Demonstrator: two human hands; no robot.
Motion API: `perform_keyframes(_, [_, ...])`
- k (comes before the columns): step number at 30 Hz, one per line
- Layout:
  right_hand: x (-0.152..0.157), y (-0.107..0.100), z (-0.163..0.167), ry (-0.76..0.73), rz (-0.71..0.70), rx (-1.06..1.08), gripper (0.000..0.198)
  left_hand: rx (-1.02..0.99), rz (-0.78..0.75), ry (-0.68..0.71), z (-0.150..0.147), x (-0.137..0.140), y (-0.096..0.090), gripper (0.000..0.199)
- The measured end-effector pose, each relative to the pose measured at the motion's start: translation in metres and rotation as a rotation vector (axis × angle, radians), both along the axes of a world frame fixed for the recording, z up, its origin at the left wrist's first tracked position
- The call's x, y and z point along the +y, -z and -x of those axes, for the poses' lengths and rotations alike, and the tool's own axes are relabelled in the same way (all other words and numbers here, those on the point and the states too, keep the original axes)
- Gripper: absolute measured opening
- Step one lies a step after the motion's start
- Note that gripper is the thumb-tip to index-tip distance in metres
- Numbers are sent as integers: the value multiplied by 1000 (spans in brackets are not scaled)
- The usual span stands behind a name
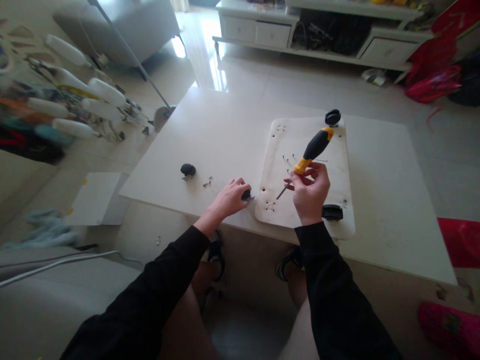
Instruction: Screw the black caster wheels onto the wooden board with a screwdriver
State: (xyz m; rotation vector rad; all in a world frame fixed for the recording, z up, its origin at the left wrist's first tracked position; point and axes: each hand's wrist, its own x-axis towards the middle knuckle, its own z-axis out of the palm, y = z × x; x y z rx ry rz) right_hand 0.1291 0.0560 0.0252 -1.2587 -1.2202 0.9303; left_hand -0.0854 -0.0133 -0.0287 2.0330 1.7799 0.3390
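In my right hand (310,192) is a screwdriver (317,146) with a black and yellow handle, its shaft pointing down-left over a pale rectangular board (311,150). Fingers of my left hand (231,196) are closed around a black caster wheel (246,195) just left of the board's near corner. Two more casters, one at the far right corner (332,117) and one at the near right (332,212), sit on the board. Several small screws (288,159) lie on it, and screw holes (270,205) show at its left corners.
Another caster (188,171) and a few screws (207,183) lie on the white table (221,135) to the left. A white box (98,200) is on the floor beyond the table's left edge. A white cabinet (258,32) stands at the back.
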Motion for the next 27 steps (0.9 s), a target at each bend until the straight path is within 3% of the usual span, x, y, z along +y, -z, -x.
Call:
perform_keyframes(5, [1,-2,-1,9,10,10,36,31,1,-144,9,12,7,35])
perform_keyframes(11, [1,-6,-9,19,21,17,38,89,-76,-495,53,25,11,52])
perform_keyframes(16, [-1,-7,-19,15,13,5,39,68,-145,-614,60,29,3,48])
perform_keyframes(19, [-5,-3,-25,-16,20,-10,39,1,-194,-565,35,28,-7,44])
perform_keyframes(22, [-17,0,-32,-61,52,-20,43,-203,-212,-419,-4,17,-17,37])
perform_keyframes(27, [-67,-6,-48,-120,50,40,45,-498,-72,-167,-75,-41,-37,38])
